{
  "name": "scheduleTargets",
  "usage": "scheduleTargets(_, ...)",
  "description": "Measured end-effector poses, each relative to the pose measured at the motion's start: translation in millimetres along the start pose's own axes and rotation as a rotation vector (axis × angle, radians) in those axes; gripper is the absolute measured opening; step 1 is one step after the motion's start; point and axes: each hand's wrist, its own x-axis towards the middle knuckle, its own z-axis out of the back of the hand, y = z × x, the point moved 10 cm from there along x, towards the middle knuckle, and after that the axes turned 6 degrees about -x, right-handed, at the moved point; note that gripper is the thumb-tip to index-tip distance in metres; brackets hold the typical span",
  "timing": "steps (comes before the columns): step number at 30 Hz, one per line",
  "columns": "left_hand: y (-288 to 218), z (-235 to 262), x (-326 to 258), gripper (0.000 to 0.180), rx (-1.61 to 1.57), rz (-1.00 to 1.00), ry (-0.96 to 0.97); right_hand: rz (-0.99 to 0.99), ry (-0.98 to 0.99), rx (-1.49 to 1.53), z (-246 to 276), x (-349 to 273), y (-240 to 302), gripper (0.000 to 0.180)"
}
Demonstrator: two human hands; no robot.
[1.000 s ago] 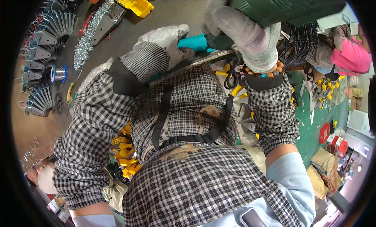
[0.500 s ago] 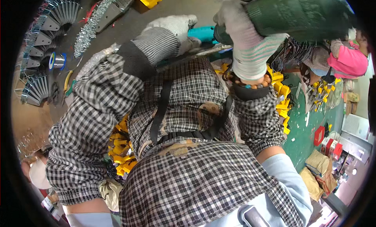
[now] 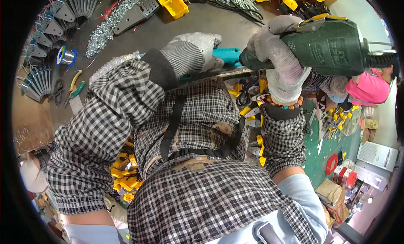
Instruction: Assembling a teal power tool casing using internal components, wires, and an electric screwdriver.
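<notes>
My gloved left hand [image 3: 202, 50] is closed round a teal plastic piece [image 3: 227, 56] above the near edge of the bench. My palm and fingers hide the piece's left part. In my gloved right hand [image 3: 273, 48] is a dark green power screwdriver [image 3: 326, 48], held level, its nose pointing left. The nose meets the right end of the teal piece, so the bit itself cannot be seen. A cable runs off the driver's back end at the right.
On the dark workbench [image 3: 202, 23] lie a heap of small screws [image 3: 101, 40], a grey metal plate [image 3: 136, 14], a wire spool [image 3: 66, 57], pliers [image 3: 76, 87] and yellow plastic parts [image 3: 172, 4]. Fanned metal pieces [image 3: 38, 82] stand far left. A person in pink [image 3: 366, 90] sits at right.
The view has shifted, with more of the bench's far side showing. My right hand and the screwdriver are lower and further right; the driver has levelled out. Left hand still holds the teal piece.
</notes>
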Motion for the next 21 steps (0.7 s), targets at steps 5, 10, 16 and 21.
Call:
scheduleTargets(5, 3, 4, 4, 0.047, 0.019, 0.007, -0.021, 0.049, -0.265, 0.021, 1, -1, 9, 0.011)
scheduleTargets(10, -2, 5, -1, 0.046, 0.053, 0.050, -0.064, 0.195, -0.622, -0.267, 21, -18, 25, 0.012)
scheduleTargets(16, -3, 4, -1, 0.046, 0.100, -0.036, -0.169, -0.020, 0.126, 0.068, -6, 1, 0, 0.017)
scheduleTargets(21, -6, 5, -1, 0.046, 0.142, -0.061, -0.107, 0.037, -0.012, 0.014, 1, 1, -3, 0.013)
